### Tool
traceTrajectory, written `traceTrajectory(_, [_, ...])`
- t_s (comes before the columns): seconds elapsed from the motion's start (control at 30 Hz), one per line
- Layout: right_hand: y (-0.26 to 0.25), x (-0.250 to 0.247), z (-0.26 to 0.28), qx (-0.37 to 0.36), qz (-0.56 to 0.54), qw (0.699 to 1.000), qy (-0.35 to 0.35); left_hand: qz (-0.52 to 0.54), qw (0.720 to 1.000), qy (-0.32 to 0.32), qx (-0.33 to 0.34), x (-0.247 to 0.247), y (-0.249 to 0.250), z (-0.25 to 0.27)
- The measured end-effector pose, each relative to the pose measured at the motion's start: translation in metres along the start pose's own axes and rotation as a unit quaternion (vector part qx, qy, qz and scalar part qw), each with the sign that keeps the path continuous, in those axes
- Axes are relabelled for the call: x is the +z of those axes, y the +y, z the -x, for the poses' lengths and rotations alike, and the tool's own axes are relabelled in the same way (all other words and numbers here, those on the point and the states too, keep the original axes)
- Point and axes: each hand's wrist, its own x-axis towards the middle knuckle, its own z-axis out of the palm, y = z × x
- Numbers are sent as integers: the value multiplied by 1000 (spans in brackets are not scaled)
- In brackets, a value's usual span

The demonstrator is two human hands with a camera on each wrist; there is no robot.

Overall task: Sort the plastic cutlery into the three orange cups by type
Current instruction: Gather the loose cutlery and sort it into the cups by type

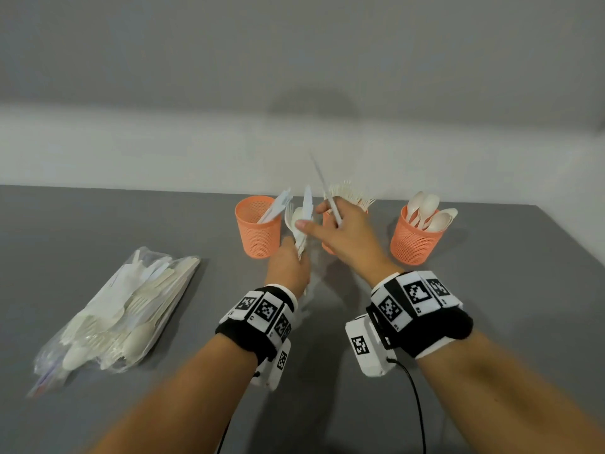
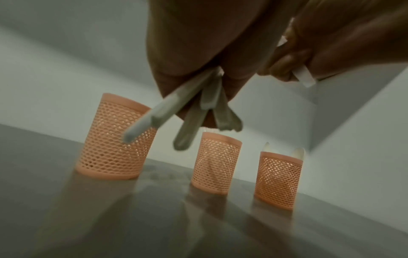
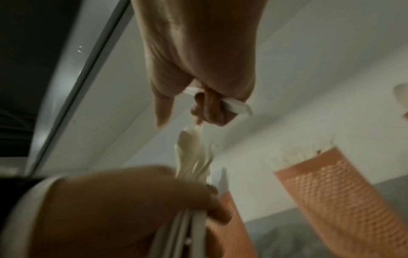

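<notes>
In the head view, three orange mesh cups stand in a row on the grey table [image 1: 98,224] just above the middle of the frame. The left cup [image 1: 258,231] holds flat white knives, the middle cup [image 1: 327,221], mostly hidden behind the right hand, shows fork tines above its rim, and the right cup [image 1: 415,240] holds spoons. The left hand [image 1: 289,267], at the frame's centre, is curled round a bundle of cutlery [image 1: 299,224] whose heads fan upward beside the left cup. The right hand [image 1: 347,237] pinches a single white knife [image 1: 327,194] that points up toward the top of the frame. At lower left lies a clear plastic bag [image 1: 127,309] of more mixed cutlery.

In the left wrist view, the left hand at top centre clamps the handles of the bundle [image 2: 187,111], which splay downward in front of the left cup [image 2: 114,137] and the middle cup [image 2: 216,160]; the right cup [image 2: 278,179] stands at right. At upper right the right hand's fingers [image 2: 287,62] close on the white knife's handle [image 2: 303,76].

In the right wrist view, which is blurred, the right hand [image 3: 198,61] at top grips the knife handle [image 3: 238,106]. The left hand [image 3: 123,206] at lower left holds the bundle [image 3: 192,157]. An orange cup [image 3: 344,197] tilts at right.
</notes>
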Motion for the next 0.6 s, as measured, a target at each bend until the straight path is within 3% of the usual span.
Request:
traceTrajectory(0.23, [6,15,-2,40,29,999,-1,-72,996,39,20,-2,0,12])
traceTrajectory(0.4, [5,10,-9,95,-80,992,17,-164,986,41,14,-7,-8,15])
traceTrajectory(0.6, [6,13,-8,122,-124,982,-68,-188,982,30,16,-10,-10,12])
